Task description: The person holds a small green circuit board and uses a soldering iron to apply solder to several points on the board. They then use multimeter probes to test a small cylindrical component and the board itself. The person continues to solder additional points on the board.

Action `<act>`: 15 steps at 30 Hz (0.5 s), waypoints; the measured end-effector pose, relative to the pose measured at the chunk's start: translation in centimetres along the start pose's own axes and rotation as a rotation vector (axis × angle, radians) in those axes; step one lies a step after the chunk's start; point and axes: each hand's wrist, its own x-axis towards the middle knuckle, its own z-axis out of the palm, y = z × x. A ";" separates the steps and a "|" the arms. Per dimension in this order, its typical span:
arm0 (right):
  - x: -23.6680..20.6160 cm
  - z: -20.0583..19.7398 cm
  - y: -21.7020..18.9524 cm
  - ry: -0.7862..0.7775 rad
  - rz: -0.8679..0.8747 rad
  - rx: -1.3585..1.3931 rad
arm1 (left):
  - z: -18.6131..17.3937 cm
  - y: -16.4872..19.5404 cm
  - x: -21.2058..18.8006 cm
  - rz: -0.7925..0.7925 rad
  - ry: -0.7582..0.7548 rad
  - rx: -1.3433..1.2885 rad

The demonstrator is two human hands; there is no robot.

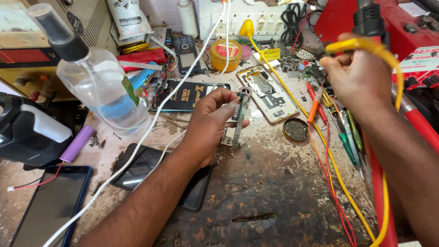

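Observation:
My left hand [211, 122] holds a small green circuit board [239, 118] upright over the middle of the worn bench, pinched between thumb and fingers. My right hand [359, 75] is raised at the upper right, closed around a yellow cable [366, 45] that loops down past my wrist; a black hot-air tool handle [368, 18] stands just behind it. An opened phone body [267, 93] lies on the bench between the two hands.
A clear spray bottle [98, 77] stands at left, beside a purple battery cell [77, 143] and two dark phones [146, 169]. A white cable [151, 128] crosses the bench. Screwdrivers and tweezers [347, 132] lie at right, near a round tin [296, 130].

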 end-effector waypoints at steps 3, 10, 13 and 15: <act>-0.3 -1.2 1.5 0.025 0.013 -0.338 | -0.1 0.2 0.0 0.038 -0.023 -0.019; -5.3 -5.8 10.8 0.104 0.001 0.427 | 0.2 0.1 -0.2 0.000 -0.021 0.015; -7.5 -6.8 14.0 0.062 0.055 0.381 | 0.1 0.2 -0.3 -0.007 -0.029 0.023; -8.5 -7.1 14.7 0.042 0.075 0.351 | 0.0 0.3 -0.3 0.011 -0.036 0.020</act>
